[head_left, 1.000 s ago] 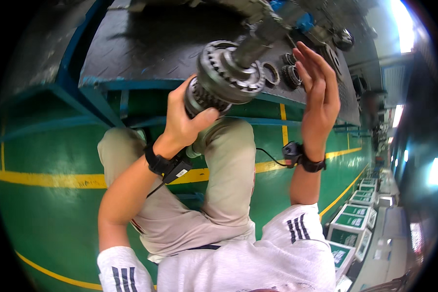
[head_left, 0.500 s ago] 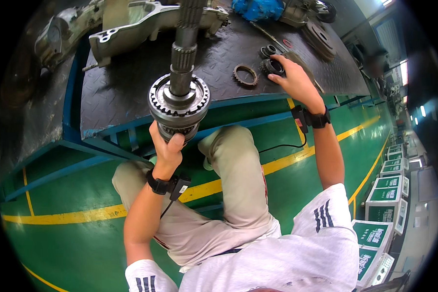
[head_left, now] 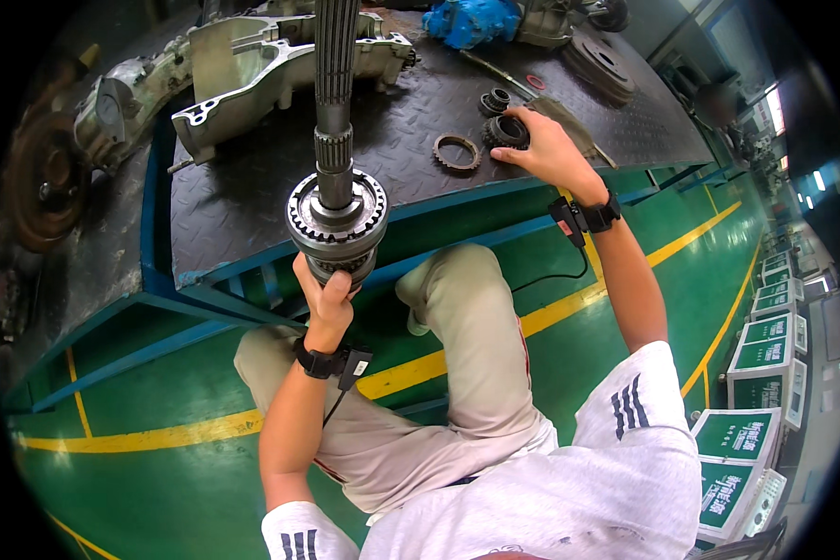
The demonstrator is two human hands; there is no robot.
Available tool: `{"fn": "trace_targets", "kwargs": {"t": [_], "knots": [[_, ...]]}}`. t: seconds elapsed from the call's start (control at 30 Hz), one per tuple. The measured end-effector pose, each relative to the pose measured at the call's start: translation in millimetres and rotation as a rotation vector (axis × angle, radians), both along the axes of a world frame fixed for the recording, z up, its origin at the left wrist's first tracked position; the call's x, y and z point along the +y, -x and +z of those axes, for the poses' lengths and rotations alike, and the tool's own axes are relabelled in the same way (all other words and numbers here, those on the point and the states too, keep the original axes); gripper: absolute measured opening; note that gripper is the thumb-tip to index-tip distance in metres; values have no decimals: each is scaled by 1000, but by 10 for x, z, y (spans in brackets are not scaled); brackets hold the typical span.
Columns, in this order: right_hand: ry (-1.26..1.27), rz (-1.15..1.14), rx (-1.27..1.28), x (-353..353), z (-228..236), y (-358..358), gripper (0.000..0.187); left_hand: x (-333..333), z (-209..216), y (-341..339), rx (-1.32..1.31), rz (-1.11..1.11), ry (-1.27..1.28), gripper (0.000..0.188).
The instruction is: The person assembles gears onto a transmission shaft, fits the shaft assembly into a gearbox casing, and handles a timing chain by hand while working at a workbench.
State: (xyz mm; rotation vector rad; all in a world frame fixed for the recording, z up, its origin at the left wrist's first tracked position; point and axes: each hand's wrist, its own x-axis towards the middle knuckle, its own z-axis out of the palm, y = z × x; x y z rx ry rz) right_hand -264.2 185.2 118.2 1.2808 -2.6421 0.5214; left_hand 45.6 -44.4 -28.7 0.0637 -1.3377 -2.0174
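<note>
My left hand [head_left: 327, 313] is wrapped round the lower end of a gearbox shaft [head_left: 335, 140], below its toothed synchronizer hub [head_left: 339, 227]. The splined shaft stands nearly upright in front of the table edge, and its top passes out of view. On the table to the right, my right hand [head_left: 558, 161] grips a dark gear [head_left: 495, 139], the thumb on its near side and the fingers over its far side. Left of that gear lies a brownish toothed synchronizer ring [head_left: 459, 169]. A smaller dark gear [head_left: 491, 105] sits just behind the gripped one.
An open metal gearbox housing [head_left: 252, 89] lies on the black checkered steel table [head_left: 243, 191]. Behind are a blue part [head_left: 471, 23], a round disc [head_left: 599, 70] and a small red ring [head_left: 536, 81]. A rusty disc [head_left: 47, 182] stands far left. A cable [head_left: 555, 277] hangs from my right wrist.
The whole view has shifted slightly, bringing more of the table's left side into sight. Both hands keep their holds, the left on the shaft and the right on the gear.
</note>
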Motion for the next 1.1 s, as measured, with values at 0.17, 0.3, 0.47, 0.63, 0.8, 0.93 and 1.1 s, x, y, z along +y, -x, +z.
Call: {"fn": "trace_targets", "kwargs": {"t": [0.17, 0.3, 0.47, 0.63, 0.8, 0.93, 1.1], "knots": [[114, -22, -24, -44, 20, -1, 68, -9, 46, -17, 32, -39, -12, 84], [256, -20, -32, -197, 97, 203, 67, -36, 15, -26, 32, -38, 7, 85], [-83, -152, -36, -508, 207, 697, 55, 57, -194, -12, 12, 41, -39, 85], [-119, -123, -41, -525, 131, 906, 47, 80, -70, -58, -17, -19, -26, 79], [19, -92, 34, -618, 105, 710, 37, 50, 55, -142, -28, 2, 6, 85], [86, -102, 58, -577, 141, 667, 34, 106, 128, -79, 0, -27, 51, 83], [-10, -57, 37, -563, 208, 611, 29, 112, 184, -34, 52, -11, 83, 83]]}}
